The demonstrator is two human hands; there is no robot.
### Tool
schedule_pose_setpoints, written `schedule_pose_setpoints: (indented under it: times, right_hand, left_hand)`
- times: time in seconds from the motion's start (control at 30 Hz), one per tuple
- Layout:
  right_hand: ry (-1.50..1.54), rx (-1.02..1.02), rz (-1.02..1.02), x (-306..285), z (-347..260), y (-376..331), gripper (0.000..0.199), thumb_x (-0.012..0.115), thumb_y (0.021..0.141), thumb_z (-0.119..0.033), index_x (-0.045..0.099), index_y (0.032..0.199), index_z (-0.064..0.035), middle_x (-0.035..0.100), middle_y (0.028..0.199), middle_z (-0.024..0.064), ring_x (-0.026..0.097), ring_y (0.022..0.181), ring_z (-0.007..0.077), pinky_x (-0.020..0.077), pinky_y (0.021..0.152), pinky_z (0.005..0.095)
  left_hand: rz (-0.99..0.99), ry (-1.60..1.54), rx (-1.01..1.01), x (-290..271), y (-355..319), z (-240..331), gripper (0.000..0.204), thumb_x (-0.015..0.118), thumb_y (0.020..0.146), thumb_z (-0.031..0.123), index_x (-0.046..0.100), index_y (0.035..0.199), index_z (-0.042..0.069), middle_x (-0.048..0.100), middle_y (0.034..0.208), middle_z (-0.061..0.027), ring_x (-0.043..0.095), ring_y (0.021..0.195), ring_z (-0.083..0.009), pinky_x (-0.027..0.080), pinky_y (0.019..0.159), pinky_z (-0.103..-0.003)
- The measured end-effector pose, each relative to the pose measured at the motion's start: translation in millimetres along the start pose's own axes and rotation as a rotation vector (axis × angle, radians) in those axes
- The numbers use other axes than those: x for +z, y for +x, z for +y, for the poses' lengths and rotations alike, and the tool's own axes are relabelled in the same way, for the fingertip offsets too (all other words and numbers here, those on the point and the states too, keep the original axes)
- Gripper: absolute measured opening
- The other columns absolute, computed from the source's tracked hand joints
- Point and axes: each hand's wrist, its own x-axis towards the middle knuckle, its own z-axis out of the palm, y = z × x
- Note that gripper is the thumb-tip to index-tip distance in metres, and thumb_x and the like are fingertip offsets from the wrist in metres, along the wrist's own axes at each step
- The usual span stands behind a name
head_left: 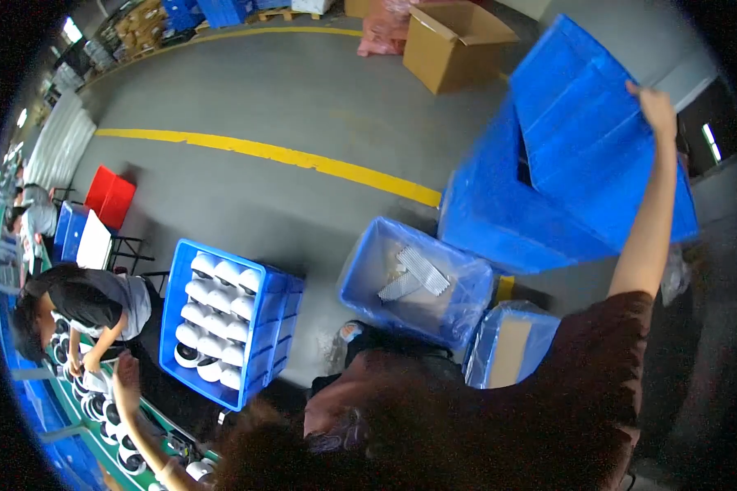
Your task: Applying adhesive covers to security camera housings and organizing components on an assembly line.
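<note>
High on the right, my right hand (657, 113) is closed round the edge of a large blue plastic crate (585, 114). That crate is tilted up and leans over other blue crates (499, 196) beneath it. My left arm reaches out to the lower left, where my left hand (126, 383) is raised beside the conveyor line. Its fingers point upward, a little blurred, and no object shows in them. White dome-shaped housings (106, 409) with black parts lie on the line near that hand.
A blue crate (258, 327) holds rows of white domes. Behind my body, a plastic-lined blue bin (368, 278) contains grey corrugated pieces, next to a smaller lined box (512, 344). A co-worker (98, 303) bends over the line. Farther off are a red bin (110, 196) and a cardboard box (454, 49).
</note>
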Motion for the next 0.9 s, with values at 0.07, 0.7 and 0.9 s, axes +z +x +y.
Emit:
schedule_pose_setpoints:
  times: [0.07,0.7,0.9]
  right_hand:
    - [0.117,-0.01,-0.052,-17.1,7.1,9.5,0.046,0.055,0.068,-0.041,0.059,0.076,0.0041,0.058,0.074,0.0197,0.057,0.074,0.026,0.0402,0.07,0.0324]
    - [0.044,-0.353,0.287,-2.4,-72.1,-317.8,0.026,0.057,0.071,-0.03,0.051,0.06,-0.0064,0.051,0.05,0.0113,0.051,0.047,0.028,0.0387,0.047,0.0347]
    - [0.123,-0.395,0.282,-13.5,-132.8,-400.9,0.023,0.057,0.07,-0.028,0.05,0.061,-0.0081,0.047,0.045,0.0083,0.047,0.039,0.0235,0.037,0.042,0.0324]
  left_hand:
    - [-0.024,0.014,0.003,-13.0,-0.6,-8.0,0.032,0.047,0.077,0.003,0.042,0.109,-0.002,0.052,0.099,-0.0097,0.05,0.091,-0.0167,0.038,0.081,-0.026]
    - [-0.552,-0.256,0.237,90.2,2.3,150.8,0.03,0.046,0.081,0.009,0.043,0.109,-0.002,0.051,0.1,-0.0109,0.05,0.089,-0.0166,0.04,0.076,-0.025]
    - [-0.854,-0.371,0.222,184.5,-37.9,204.8,0.038,0.046,0.082,0.025,0.043,0.11,-0.001,0.051,0.103,-0.0092,0.047,0.097,-0.0165,0.038,0.082,-0.029]
